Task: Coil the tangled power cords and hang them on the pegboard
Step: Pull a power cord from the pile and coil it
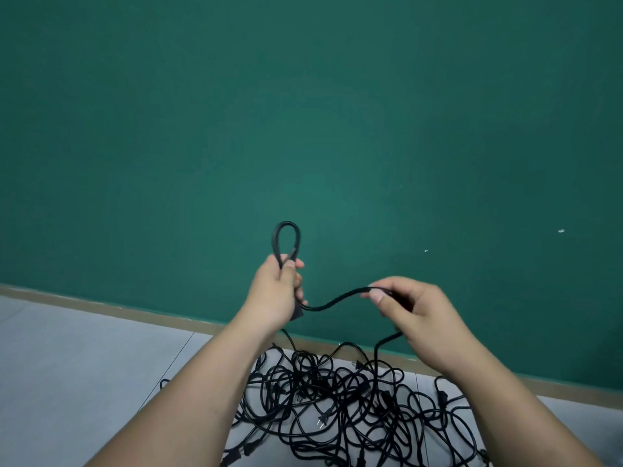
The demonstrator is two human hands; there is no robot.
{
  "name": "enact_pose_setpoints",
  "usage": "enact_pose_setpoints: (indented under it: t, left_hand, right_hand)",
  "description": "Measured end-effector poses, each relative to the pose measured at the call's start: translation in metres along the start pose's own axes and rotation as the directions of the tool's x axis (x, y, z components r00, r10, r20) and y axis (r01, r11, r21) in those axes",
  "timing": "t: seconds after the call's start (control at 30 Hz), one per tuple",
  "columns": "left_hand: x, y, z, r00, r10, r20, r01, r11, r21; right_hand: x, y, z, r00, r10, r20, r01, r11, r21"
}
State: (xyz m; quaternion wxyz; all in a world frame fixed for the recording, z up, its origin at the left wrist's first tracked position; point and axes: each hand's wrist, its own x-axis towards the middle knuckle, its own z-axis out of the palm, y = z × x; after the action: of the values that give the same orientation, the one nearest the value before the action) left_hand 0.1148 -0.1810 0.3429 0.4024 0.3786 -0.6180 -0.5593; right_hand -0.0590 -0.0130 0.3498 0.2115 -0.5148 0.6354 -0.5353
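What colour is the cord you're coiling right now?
Black, like the tangled pile on the floor. The cord shows best in the head view, against the green wall.

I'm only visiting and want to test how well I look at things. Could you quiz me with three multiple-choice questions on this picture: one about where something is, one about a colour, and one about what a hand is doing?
1. Where does the tangled pile of cords lie?
A. on the floor by the wall
B. on a table
C. hung on hooks

2. What colour is the wall?
A. white
B. green
C. red

3. What is the left hand doing?
A. lying flat on the floor
B. hanging idle
C. gripping a loop of cord

Answers:
1 A: the pile sits on the grey floor at the wall's foot.
2 B: green fills the view above the floor.
3 C: its fingers curl round the loop, while the right hand pinches the held cord farther along.
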Motion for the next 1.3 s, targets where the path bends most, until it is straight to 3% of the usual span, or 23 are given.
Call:
enact_pose_setpoints:
  t: [0.13,0.3,0.4,0.53,0.63,0.77,0.83,0.9,1.07,1.23,1.3]
  left_hand:
    - [-0.017,-0.001,0.019,0.963,-0.038,0.268,-0.028,0.971,0.238]
    - [-0.039,0.008,0.033,0.821,-0.21,0.531,0.069,0.959,0.274]
    - [-0.045,0.007,0.04,0.768,-0.179,0.614,0.083,0.98,0.181]
    - [-0.047,0.006,0.049,0.76,-0.133,0.636,0.079,0.991,0.112]
    - [-0.048,0.01,0.052,0.801,-0.111,0.588,0.129,0.992,0.012]
    - [-0.04,0.013,0.047,0.87,-0.091,0.484,0.188,0.97,-0.156]
    - [-0.035,0.012,0.043,0.888,-0.08,0.454,0.161,0.977,-0.142]
    - [-0.032,0.007,0.039,0.888,-0.061,0.455,0.116,0.989,-0.093]
    - [-0.035,0.001,0.041,0.839,0.052,0.542,-0.151,0.979,0.139]
    - [-0.041,0.001,0.049,0.83,0.088,0.551,-0.2,0.969,0.147]
    - [-0.044,0.002,0.051,0.816,0.074,0.573,-0.155,0.984,0.093]
  right_hand:
    - [-0.002,-0.005,0.007,0.98,-0.084,-0.183,0.089,0.996,0.02]
    - [-0.001,-0.008,0.006,0.938,-0.139,-0.317,0.131,0.99,-0.046]
    - [0.0,-0.005,0.005,0.917,-0.1,-0.386,0.069,0.993,-0.094]
    - [0.001,-0.002,0.007,0.905,-0.137,-0.402,0.043,0.971,-0.234]
    - [0.005,0.004,0.01,0.923,-0.059,-0.379,-0.001,0.988,-0.156]
    - [0.007,0.016,0.006,0.973,0.11,-0.205,-0.124,0.991,-0.053]
    - [0.004,0.016,0.004,0.977,0.131,-0.167,-0.135,0.991,-0.016]
    - [0.003,0.008,0.006,0.968,0.132,-0.215,-0.112,0.988,0.104]
    - [0.001,-0.008,0.014,0.926,0.142,-0.349,-0.03,0.951,0.307]
    - [0.001,-0.012,0.015,0.882,0.2,-0.427,-0.022,0.922,0.387]
    - [0.001,-0.013,0.017,0.875,0.213,-0.435,-0.024,0.916,0.4]
